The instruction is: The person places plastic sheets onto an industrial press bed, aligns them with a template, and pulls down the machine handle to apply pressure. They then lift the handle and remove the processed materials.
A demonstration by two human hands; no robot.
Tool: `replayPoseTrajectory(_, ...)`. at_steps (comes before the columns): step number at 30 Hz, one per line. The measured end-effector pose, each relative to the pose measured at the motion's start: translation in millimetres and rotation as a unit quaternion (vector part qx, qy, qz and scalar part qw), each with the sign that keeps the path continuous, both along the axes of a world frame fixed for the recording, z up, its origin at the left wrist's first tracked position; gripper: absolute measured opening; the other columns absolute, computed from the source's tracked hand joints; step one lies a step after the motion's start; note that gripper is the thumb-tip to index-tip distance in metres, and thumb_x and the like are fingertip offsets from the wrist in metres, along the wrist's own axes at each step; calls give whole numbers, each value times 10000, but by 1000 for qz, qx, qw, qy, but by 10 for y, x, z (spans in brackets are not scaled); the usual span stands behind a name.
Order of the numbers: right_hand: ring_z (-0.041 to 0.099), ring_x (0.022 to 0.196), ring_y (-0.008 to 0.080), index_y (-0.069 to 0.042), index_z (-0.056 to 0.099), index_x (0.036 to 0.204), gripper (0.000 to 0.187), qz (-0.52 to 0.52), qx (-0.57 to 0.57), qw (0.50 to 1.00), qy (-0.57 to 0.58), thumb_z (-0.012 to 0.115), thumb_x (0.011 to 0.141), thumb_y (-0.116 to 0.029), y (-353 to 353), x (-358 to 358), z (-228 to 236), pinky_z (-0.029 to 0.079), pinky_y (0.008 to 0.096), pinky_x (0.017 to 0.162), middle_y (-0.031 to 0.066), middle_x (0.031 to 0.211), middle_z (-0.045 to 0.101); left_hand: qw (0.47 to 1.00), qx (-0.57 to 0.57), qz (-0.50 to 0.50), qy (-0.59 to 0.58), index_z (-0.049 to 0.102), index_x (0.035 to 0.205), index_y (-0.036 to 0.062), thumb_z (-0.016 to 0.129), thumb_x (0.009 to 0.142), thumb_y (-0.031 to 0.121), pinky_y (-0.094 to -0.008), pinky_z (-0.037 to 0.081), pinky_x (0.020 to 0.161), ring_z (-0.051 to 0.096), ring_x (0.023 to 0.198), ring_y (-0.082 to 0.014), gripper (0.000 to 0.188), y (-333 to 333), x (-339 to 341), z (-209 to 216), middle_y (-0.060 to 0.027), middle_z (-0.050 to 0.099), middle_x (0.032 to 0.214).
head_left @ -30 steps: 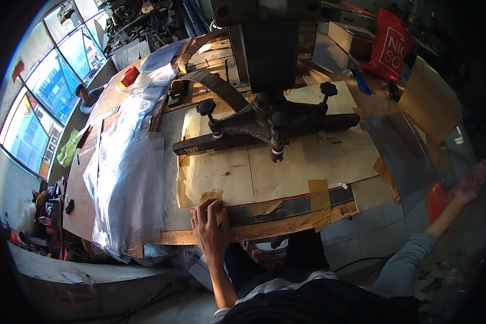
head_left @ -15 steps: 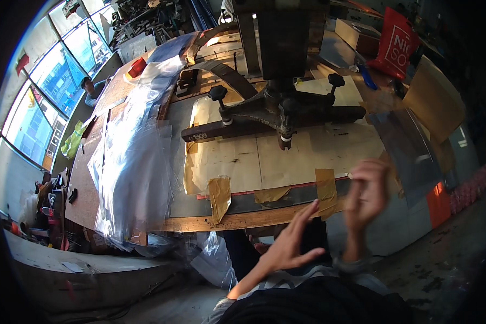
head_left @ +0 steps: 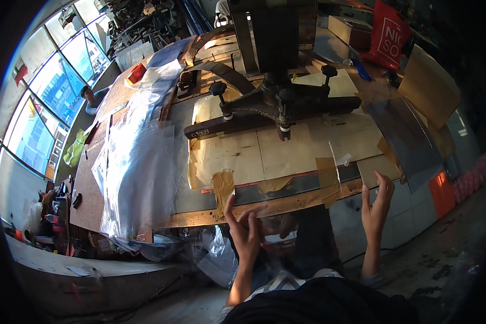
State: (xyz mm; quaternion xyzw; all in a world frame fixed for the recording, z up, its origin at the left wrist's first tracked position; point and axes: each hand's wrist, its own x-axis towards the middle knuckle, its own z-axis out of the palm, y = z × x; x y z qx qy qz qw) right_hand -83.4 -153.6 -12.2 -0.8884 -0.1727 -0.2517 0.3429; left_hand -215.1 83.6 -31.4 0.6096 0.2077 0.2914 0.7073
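My left hand [head_left: 245, 232] is raised in front of the table's near edge, its index finger stretched up beside a brown tape strip [head_left: 223, 189]. The other fingers are partly bent, and I see nothing held in them. To the right, my right hand [head_left: 376, 210] is up too, thumb and fingers apart, near a tan piece [head_left: 373, 168] at the board's corner. Beyond both hands lies a pale board [head_left: 286, 156] with tape along its front edge. A thin pale line [head_left: 336, 162] crosses its right part; what it belongs to is unclear.
A dark press head with a crossbar [head_left: 275, 120] and black knobs hangs over the board. Clear plastic sheets [head_left: 135, 156] cover the table's left side. At right are a dark translucent sheet [head_left: 402, 137], a cardboard piece [head_left: 432, 86] and a red bag [head_left: 386, 38]. Another person [head_left: 92, 100] is at far left.
My left hand has moved left and slightly up. The right hand has lowered, its fingers now apart. The thin pale line has appeared over the board's right part.
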Motion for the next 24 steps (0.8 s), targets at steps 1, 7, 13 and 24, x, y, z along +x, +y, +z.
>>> replayPoseTrajectory(1,484,1124,286,-40,443,1260,388,-12,30,995,99,556,899,-126,-123,-45,-70,451,359,836,183,1213,431,1000,-2,14,-5,151,1397,110,462,935,47,-202,454,421,587,485,-132,561,90,14,-11,-178,637,976)
replayPoseTrajectory(7,620,705,167,-29,303,1325,472,183,305,838,414,528,928,-148,-236,-420,-347,484,235,509,151,1028,571,993,107,29,45,234,1396,113,531,909,60,-212,506,636,614,818,-121,573,299,-9,-70,-136,562,1150)
replayPoseTrajectory(13,572,457,129,-22,257,1339,516,229,418,758,445,530,919,-144,-127,-550,-292,404,200,337,174,874,620,994,108,22,5,330,1347,67,564,900,97,-269,581,616,620,950,-191,505,190,-237,-84,-142,479,1261)
replayPoseTrajectory(24,546,928,280,-33,575,1100,322,190,-44,977,-88,646,785,-34,241,468,-116,470,374,767,106,981,572,953,280,102,58,586,1171,-4,586,831,-14,-263,477,835,574,1034,-154,340,69,-449,-237,-103,549,1243)
